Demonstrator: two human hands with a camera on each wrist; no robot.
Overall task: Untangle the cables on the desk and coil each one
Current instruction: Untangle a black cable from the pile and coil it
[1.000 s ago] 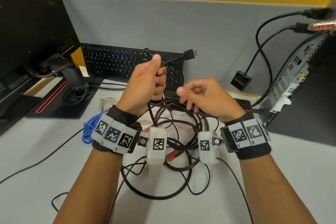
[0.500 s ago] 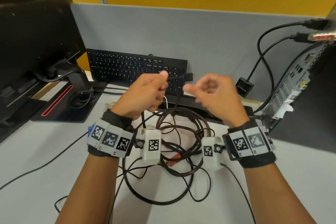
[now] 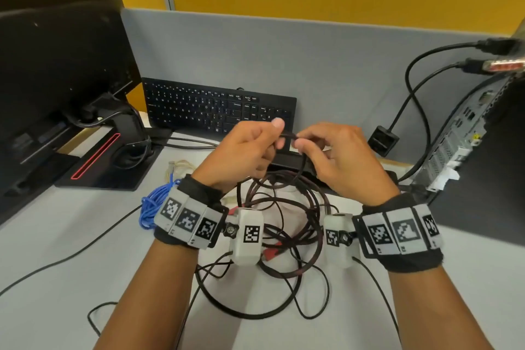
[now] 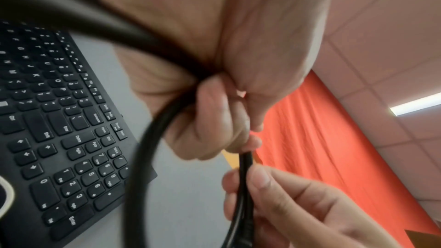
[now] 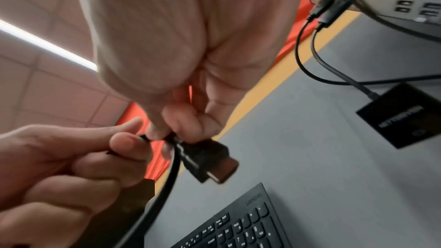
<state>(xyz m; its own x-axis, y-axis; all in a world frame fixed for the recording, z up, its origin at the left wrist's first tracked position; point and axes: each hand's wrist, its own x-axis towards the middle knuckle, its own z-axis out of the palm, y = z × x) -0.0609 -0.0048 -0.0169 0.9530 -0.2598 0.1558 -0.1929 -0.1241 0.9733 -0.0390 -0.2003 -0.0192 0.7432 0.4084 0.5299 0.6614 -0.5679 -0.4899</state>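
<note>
1. Two hands meet above the cable tangle (image 3: 284,216), raised off the grey tabletop (image 3: 56,278) just near of the black keyboard (image 3: 216,111).
2. Left hand (image 3: 244,153) – fingers curled, thumb and forefinger pinching a black cable (image 3: 287,135); the left wrist view shows this cable looping out of the fist and back up to the fingertips.
3. Right hand (image 3: 338,159) pinches the same black cable just beside the left thumb, close to its end; in the right wrist view the plug (image 5: 210,161), dark with a metal tip, juts out from under the right fingers.
4. From the pinch the black cable hangs down into the tangle, which lies on the tabletop between the two wrists – dark brown braided loops, thin black loops and a red connector (image 3: 272,253) in the middle.
5. A blue cable bundle (image 3: 156,204) lies on the tabletop left of the tangle, partly hidden by the left wrist, with a pale cable (image 3: 179,167) just beyond it.
6. A monitor stand (image 3: 113,162) sits at far left and a computer case (image 3: 466,145) at right, with black cables plugged into its upper end.
</note>
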